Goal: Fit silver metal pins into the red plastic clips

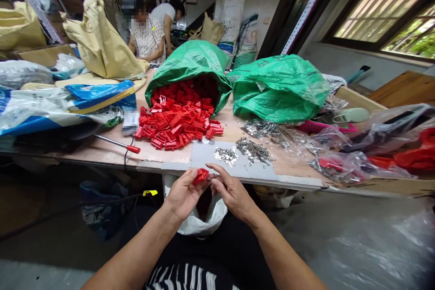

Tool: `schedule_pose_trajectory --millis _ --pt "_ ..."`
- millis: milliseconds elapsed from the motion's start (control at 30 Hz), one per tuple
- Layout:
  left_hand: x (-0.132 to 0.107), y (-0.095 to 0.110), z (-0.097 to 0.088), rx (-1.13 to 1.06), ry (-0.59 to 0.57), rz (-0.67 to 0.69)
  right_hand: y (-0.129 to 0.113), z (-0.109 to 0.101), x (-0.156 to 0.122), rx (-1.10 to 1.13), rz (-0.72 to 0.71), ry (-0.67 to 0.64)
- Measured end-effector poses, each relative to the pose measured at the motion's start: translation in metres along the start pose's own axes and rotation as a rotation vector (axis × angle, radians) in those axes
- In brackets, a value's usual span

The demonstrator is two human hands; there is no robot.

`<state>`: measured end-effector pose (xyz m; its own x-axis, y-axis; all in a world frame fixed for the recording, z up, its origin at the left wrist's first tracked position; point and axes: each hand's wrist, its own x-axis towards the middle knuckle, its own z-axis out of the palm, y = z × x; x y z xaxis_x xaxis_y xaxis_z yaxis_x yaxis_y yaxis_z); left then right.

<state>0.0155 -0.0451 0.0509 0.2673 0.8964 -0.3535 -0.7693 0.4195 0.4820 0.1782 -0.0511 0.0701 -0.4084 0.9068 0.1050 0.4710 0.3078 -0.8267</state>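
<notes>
Between the thumb and fingers of my left hand (185, 194) is a small red plastic part (201, 176), held just in front of the table edge. My right hand (229, 190) is close beside it, thumb and forefinger pinched near the part's right side; what they pinch is too small to make out. Below both hands an open white sack (217, 217) rests at my lap. On the table ahead lie a heap of like red plastic parts (176, 122), a small pile of shiny metal discs (227, 156) and a pile of darker small metal pieces (253, 150).
A green sack (190, 56) spills the red parts; another green sack (278, 88) stands to its right. A screwdriver-like tool with a red handle (132, 148) lies left. Clear plastic bags (360, 167) crowd the right side. Two people (149, 31) work behind the table.
</notes>
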Motion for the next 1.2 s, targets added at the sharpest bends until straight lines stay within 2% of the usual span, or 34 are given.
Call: schedule_pose_trajectory --millis 200,533,667,767,933,1000,1100,1200 --pt "-0.002 -0.005 0.0 -0.116 0.0 -0.079 -0.007 0.0 -0.001 -0.088 0.021 0.004" --pt "-0.003 -0.006 0.004 -0.19 0.105 -0.111 0.001 0.007 0.002 -0.144 0.04 0.048" --pt "-0.004 -0.009 0.004 -0.178 0.08 -0.082 0.009 0.014 0.005 -0.032 0.058 0.156" --pt "-0.004 -0.01 0.001 -0.141 0.052 -0.054 0.014 0.014 0.009 0.057 0.084 0.148" --pt "-0.001 -0.021 -0.026 0.08 0.091 -0.07 0.027 0.0 0.024 -0.071 0.142 0.138" --pt "0.003 -0.031 -0.044 0.169 0.164 -0.115 0.032 -0.008 0.034 -0.179 0.142 0.161" --pt "0.01 -0.045 -0.067 0.198 0.261 -0.253 0.036 -0.017 0.053 -0.395 0.128 0.178" --pt "0.015 -0.053 -0.081 0.222 0.354 -0.304 0.037 -0.02 0.075 -0.575 0.138 0.158"
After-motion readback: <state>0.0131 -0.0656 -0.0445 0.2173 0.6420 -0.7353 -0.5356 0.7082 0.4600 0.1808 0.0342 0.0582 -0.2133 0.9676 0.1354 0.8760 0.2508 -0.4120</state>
